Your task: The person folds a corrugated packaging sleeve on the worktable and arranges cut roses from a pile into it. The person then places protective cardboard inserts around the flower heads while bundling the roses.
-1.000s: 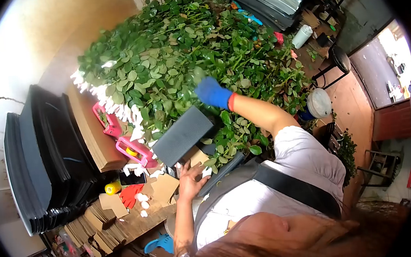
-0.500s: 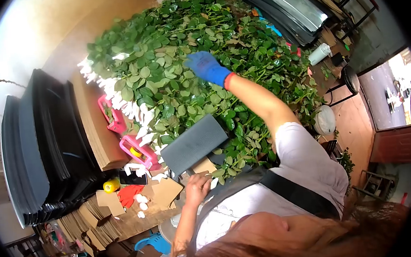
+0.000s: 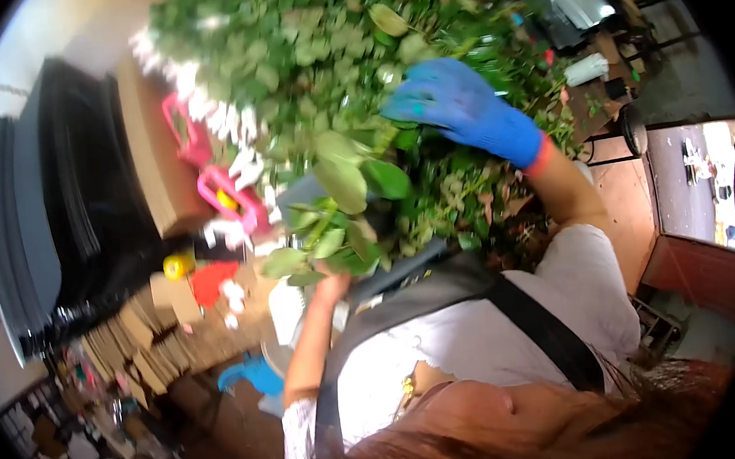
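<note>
My right hand (image 3: 453, 106), in a blue glove with a red cuff, is raised above a large heap of leafy green stems (image 3: 286, 72). Its fingers are closed on a leafy stem (image 3: 342, 175), which slants down and left toward my body, blurred by motion. Behind the lower leaves is my bare left hand (image 3: 334, 284), near the front of my apron; its fingers are hidden by the foliage. Part of a dark grey block (image 3: 296, 196) shows behind the stem.
White-wrapped ends (image 3: 211, 108) line the heap's left side. Nearby are two pink plastic frames (image 3: 231, 201), stacked black sheets (image 3: 62, 184), cardboard pieces (image 3: 141, 364), a yellow roll (image 3: 179, 266) and a red cloth-like item (image 3: 215, 283). A stool (image 3: 633, 129) stands at right.
My gloved right hand has come back from the heap toward me, bringing a leafy stem. The stem now covers my left hand and much of the grey block. The view has shifted.
</note>
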### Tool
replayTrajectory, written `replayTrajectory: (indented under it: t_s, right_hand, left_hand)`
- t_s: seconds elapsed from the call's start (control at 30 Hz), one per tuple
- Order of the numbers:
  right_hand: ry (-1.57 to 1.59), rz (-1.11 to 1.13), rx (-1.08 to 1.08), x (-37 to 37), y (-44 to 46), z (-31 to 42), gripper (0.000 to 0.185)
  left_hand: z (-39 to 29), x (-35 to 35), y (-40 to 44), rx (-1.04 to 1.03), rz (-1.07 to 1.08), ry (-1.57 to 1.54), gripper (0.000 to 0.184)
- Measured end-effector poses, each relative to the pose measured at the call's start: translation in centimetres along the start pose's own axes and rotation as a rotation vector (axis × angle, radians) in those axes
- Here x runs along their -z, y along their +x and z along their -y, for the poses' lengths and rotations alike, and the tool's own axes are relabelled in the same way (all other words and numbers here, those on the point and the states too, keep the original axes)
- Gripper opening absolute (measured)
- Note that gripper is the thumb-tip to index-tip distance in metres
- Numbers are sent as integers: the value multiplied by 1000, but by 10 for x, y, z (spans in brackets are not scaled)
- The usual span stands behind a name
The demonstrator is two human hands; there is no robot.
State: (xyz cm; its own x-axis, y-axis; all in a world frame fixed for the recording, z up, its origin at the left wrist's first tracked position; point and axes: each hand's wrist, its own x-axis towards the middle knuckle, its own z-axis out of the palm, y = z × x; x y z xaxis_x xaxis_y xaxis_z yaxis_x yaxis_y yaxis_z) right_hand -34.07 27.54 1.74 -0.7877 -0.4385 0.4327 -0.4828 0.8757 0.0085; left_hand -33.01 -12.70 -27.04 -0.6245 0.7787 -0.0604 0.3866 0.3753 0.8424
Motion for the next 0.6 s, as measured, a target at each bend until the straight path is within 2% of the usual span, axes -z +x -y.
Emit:
replayTrajectory:
  t_s: [0.03, 0.07, 0.1, 0.13, 0.17, 0.2, 0.23, 0.27, 0.33, 0.37, 0.4, 0.47, 0.5, 0.53, 0.57, 0.6]
  right_hand:
    - [60, 141, -12, 5, -19, 15, 45]
    - [46, 249, -45, -1, -43, 28, 41]
    - [14, 355, -68, -9, -64, 35, 38]
    - [18, 479, -158, -21, -86, 41, 35]
    - [6, 602, -246, -36, -108, 42, 32]
    - [-21, 720, -334, -49, -124, 43, 28]
    - [-21, 750, -367, -60, -139, 48, 26]
    - [-25, 776, -402, -70, -153, 52, 24]
    - [-31, 845, -506, -73, -160, 60, 23]
    - [-37, 786, -497, -71, -159, 64, 23]
    - [-43, 727, -491, -67, -157, 67, 22]
    - [-28, 606, -426, -63, -153, 67, 20]
    - [-14, 614, -464, -67, -159, 69, 19]
    - [-2, 618, -504, -82, -172, 73, 19]
    - [4, 613, -546, -98, -184, 74, 19]
    - [15, 566, -559, -112, -199, 76, 21]
  left_hand:
    - [47, -27, -20, -26, -93, 11, 56]
    - [25, -16, -15, 77, -1, -228, 64]
    - [-11, 1, -2, 197, 34, -303, 69]
    - [-48, 19, 13, 320, 61, -373, 74]
    - [-69, 26, 19, 465, 51, -276, 75]
    - [-64, 22, 17, 310, -27, -281, 78]
    - [-55, 16, 15, 150, -102, -281, 80]
    - [-42, 8, 14, 149, -116, -293, 89]
    - [-49, 10, 15, 150, -121, -340, 87]
    - [-55, 13, 15, 152, -118, -362, 86]
    - [-64, 19, 15, 218, -80, -335, 75]
    - [-63, 22, 16, 69, -70, -140, 64]
    - [-66, 25, 19, -10, -66, -45, 59]
    - [-73, 24, 18, 69, -82, -152, 52]
    - [-65, 22, 18, -19, -89, -41, 53]
    - [-67, 21, 17, 38, -77, -113, 53]
